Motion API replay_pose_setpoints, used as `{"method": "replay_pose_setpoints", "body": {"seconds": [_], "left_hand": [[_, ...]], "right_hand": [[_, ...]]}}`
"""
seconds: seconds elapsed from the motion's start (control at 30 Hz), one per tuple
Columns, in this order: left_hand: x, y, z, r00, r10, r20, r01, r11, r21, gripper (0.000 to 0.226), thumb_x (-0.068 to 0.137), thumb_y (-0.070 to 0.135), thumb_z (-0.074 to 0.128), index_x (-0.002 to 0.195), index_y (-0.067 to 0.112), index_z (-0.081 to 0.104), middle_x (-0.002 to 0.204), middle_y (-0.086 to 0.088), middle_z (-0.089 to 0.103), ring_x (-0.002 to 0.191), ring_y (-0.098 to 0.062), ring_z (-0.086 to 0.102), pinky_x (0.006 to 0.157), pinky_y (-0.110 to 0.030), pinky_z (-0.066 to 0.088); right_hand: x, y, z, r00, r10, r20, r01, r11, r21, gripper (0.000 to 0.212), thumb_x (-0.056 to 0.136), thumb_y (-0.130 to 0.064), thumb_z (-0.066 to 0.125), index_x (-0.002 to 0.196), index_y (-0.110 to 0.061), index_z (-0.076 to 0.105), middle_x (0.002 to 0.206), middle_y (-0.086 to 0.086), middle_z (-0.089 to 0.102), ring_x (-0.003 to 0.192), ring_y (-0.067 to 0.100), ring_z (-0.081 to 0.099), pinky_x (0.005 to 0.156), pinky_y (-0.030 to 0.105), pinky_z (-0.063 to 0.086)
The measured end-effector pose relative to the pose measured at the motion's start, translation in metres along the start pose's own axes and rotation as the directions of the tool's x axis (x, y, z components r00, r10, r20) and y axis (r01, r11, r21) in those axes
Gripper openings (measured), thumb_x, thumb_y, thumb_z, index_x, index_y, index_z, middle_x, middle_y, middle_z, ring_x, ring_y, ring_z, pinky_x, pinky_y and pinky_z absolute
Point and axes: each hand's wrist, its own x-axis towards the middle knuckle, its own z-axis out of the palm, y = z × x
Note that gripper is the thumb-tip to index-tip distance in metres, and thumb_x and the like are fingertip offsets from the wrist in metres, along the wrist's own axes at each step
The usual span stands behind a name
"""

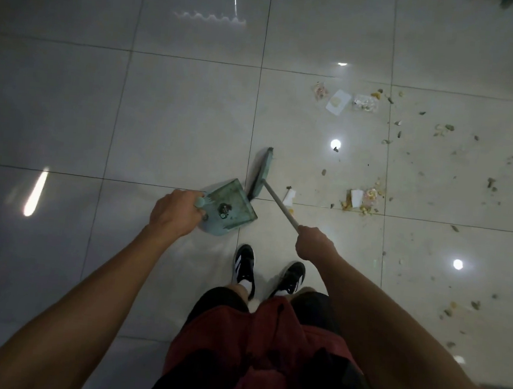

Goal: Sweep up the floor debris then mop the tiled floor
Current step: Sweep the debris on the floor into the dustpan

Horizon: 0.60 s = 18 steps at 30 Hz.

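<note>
The right hand (314, 243) is wrapped tight around the pale broom (263, 173) handle, near its upper end; the green head stands on the floor ahead and to the left of that fist, its bristle edge just beside the mouth of the dustpan (231, 206). The left hand (176, 213) is closed on the dustpan's stub handle, the pan tilted in front of it with a small dark bit already inside. The broom looks light and stiff, probably easy to steer one-handed, though a lower grip would likely give firmer strokes. The dustpan seems thin plastic, light enough to skid on the glossy tiles (178, 119) unless pressed down. The debris (361, 200), paper scraps, wrappers and crumbs, lies scattered to the right of the right hand and beyond it, mostly unswept. It looks light and apt to scatter, so short strokes suit.
</note>
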Motion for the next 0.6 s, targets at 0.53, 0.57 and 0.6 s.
{"method": "replay_pose_setpoints", "body": {"seconds": [0.53,0.57,0.6], "left_hand": [[-0.029,0.134,0.028,1.000,0.017,0.022,-0.019,0.996,0.092,0.002,0.082,0.033,0.064,0.081,0.032,0.065,0.081,0.002,0.060,0.070,-0.025,0.056,0.062,-0.028,0.041],[-0.034,0.146,0.032,0.999,0.028,0.025,-0.030,0.995,0.093,0.002,0.084,0.032,0.064,0.083,0.033,0.065,0.083,0.001,0.060,0.071,-0.025,0.056,0.063,-0.028,0.041],[-0.038,0.158,0.036,0.999,0.038,0.026,-0.040,0.995,0.092,0.003,0.085,0.031,0.063,0.083,0.034,0.065,0.084,0.001,0.060,0.072,-0.025,0.056,0.063,-0.028,0.041]], "right_hand": [[-0.017,0.164,0.002,0.997,-0.006,-0.080,-0.011,0.977,-0.213,0.033,0.101,-0.023,0.038,0.127,-0.020,0.058,0.109,0.001,0.065,0.093,0.020,0.068,0.074,0.034,0.054],[-0.019,0.178,0.002,0.997,-0.007,-0.081,-0.011,0.977,-0.212,0.033,0.101,-0.023,0.039,0.126,-0.020,0.058,0.108,0.001,0.065,0.093,0.020,0.068,0.074,0.033,0.053],[-0.021,0.191,0.003,0.996,-0.005,-0.085,-0.013,0.977,-0.212,0.032,0.101,-0.023,0.039,0.126,-0.020,0.059,0.107,0.000,0.065,0.092,0.020,0.068,0.073,0.033,0.053]]}}
